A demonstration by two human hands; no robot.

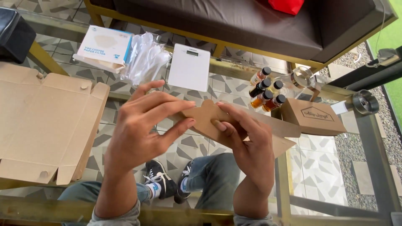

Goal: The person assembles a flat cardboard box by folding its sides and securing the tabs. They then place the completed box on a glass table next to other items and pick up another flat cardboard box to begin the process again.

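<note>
- Left blocked: flat box [46, 125] covers that end of the glass table [377, 167].
- Far edge crowded: filter pack [104, 44], plastic bag [146, 58], scale [189, 67].
- Right: bottles [264, 94] and small box [312, 117] sit close together.
- Open glass at the near right, between small box and table edge.

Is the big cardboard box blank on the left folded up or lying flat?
Lying flat: the cardboard box blank is spread unfolded on the glass table, flaps out, no walls raised.
</note>
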